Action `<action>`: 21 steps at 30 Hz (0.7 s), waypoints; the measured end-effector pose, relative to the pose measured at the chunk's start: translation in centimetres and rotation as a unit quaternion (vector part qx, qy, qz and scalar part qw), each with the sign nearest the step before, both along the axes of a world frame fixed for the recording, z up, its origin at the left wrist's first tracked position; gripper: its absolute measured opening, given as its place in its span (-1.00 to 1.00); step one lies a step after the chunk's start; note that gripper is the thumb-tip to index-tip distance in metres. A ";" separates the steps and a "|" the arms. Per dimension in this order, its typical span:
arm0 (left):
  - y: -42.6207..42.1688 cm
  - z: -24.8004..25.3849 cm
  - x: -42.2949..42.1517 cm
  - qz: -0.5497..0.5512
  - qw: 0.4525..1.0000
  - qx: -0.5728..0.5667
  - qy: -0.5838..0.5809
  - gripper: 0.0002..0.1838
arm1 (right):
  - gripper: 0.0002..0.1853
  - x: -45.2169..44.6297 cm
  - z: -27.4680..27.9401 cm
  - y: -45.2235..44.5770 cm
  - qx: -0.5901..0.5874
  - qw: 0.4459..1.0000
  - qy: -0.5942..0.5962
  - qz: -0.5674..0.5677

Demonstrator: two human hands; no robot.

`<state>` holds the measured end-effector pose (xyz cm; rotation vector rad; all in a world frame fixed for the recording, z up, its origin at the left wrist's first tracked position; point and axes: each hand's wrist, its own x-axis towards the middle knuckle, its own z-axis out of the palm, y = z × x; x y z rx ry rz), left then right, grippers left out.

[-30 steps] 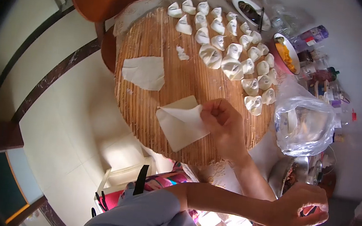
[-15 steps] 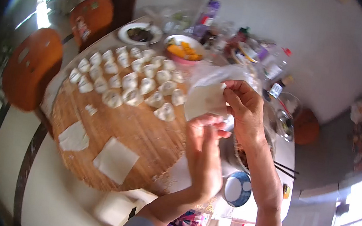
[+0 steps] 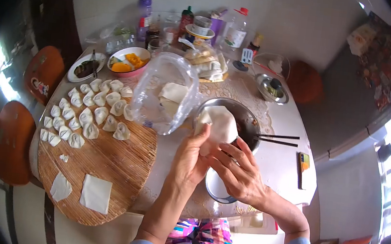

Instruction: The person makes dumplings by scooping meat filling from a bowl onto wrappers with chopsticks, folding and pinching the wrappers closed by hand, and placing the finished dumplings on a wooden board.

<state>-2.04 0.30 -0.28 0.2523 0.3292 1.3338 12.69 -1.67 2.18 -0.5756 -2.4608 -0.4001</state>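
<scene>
Above the metal bowl [image 3: 205, 105], a thin pale dough wrapper [image 3: 222, 124] is spread out. My left hand [image 3: 190, 159] grips its lower left part, thumb on top and the fingers mostly hidden beneath. At the lower right edge, my right hand [image 3: 240, 171] has bent fingers against the wrapper. The bowl holds a dark filling, partly covered by wrapper and hands. Below my hands, a blue-rimmed bowl [image 3: 215, 184] is half hidden. A clear plastic bag [image 3: 147, 104] with more wrappers [image 3: 174, 92] inside lies left of the bowl.
Several folded dumplings [image 3: 91, 130] stand in rows on the round wooden board [image 3: 104, 164]. Two flat dough pieces, one square [image 3: 96, 193] and one torn [image 3: 60, 187], lie near its front. Chopsticks [image 3: 278, 139] rest across the metal bowl's rim. A phone [image 3: 302, 170] lies right; bottles [image 3: 234, 32] stand behind.
My right hand has brought the wrapper from over the plastic bag to above the metal bowl. My left hand, open before, now grips the wrapper too. The camera view has turned right.
</scene>
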 end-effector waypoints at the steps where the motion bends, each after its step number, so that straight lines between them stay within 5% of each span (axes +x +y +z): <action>1: 0.2 -0.1 0.3 0.019 1.000 -0.007 -0.024 -0.70 | -0.61 1.1 -0.1 -0.6 -0.019 1.000 0.015 -0.011; 4: 0.8 0.0 0.5 0.046 0.997 -0.025 -0.058 -0.61 | -0.80 4.8 -0.8 -0.8 -0.060 0.986 0.137 -0.068; 6: 0.9 0.0 0.8 0.083 0.995 0.030 0.040 -0.53 | -0.85 7.4 -1.3 -1.4 -0.223 0.927 0.234 -0.188; 9: 1.1 -0.2 -0.2 0.081 0.996 0.027 0.037 -0.57 | -0.62 11.3 -3.0 0.3 -0.556 0.688 0.403 -0.234; 12: 1.3 0.0 -0.9 0.068 0.998 0.002 -0.016 -0.58 | -0.32 12.4 -3.5 2.8 -0.596 0.599 0.515 -0.143; 16: 1.5 -0.6 -0.8 0.145 0.982 0.008 0.118 -0.58 | -0.59 11.7 -2.4 7.2 -0.538 0.595 0.591 -0.083; 21: 1.6 -0.7 -1.9 0.148 0.971 -0.021 0.184 -0.59 | -0.75 8.9 -2.0 10.6 -0.492 0.755 0.424 -0.088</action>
